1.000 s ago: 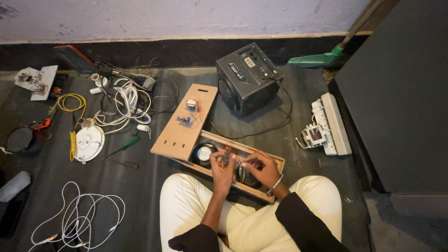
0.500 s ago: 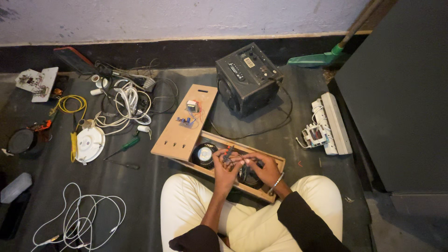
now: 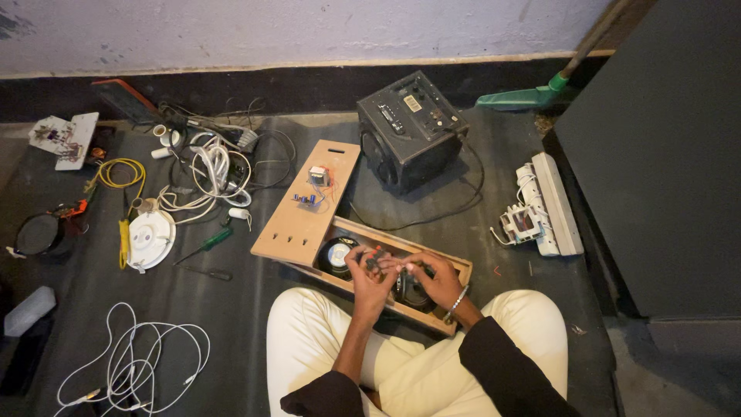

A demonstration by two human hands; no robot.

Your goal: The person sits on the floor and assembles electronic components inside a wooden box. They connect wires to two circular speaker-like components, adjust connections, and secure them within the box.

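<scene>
I see an informal floor repair workshop: loose cables (image 3: 204, 174), a screwdriver (image 3: 207, 242) and circuit board (image 3: 63, 139) left of my hands, a black speaker (image 3: 409, 130) beyond.

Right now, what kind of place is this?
Likely an informal floor-level electronics repair spot: an open wooden speaker box under both hands, a black speaker cabinet, loose wires and a screwdriver.

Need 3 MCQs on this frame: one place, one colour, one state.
1. Where is the black speaker box?
A. behind the wooden panel, near the wall
B. on the person's lap
C. beside the white cable coil

2. Colour of the screwdriver handle?
A. red
B. green
C. blue

3. The wooden box is:
A. shut
B. open, speakers showing
C. upside down

Answers: A, it stands beyond the wooden panel by the wall. B, the handle is green. B, round speakers show inside, under the left hand and right hand.
</scene>
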